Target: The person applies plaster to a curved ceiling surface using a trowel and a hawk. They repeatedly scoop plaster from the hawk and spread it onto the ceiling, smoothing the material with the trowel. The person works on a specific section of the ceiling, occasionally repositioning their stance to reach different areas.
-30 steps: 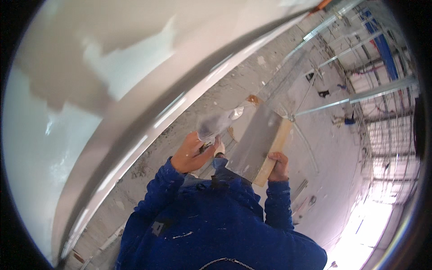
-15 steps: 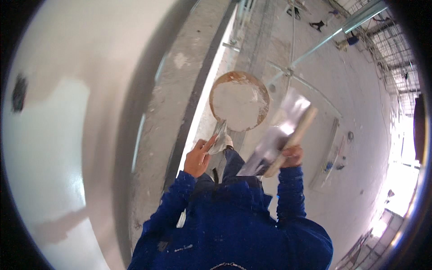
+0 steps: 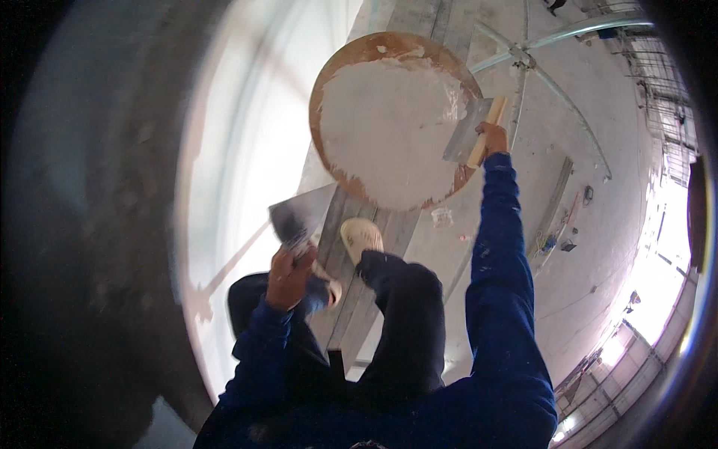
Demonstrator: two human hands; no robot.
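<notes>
Pale compound [image 3: 389, 135] is seen, head view, spread over a round brown board [image 3: 430, 51] ahead of the person, above planks [image 3: 355, 284]. Wide metal blade [image 3: 462, 135] with wooden grip is held in the closed right hand [image 3: 492, 139], overlapping the board's right edge; contact can't be told. Scraper [image 3: 290, 221], blurred, is gripped by curled fingers of the left hand [image 3: 288, 280], blade pointed away, near the board's lower left.

A white wall [image 3: 243, 165] stood left of the plank walkway [image 3: 359, 299], while pale floor [image 3: 598, 239] and a glaring daylit opening [image 3: 658, 303] lay to its right.
</notes>
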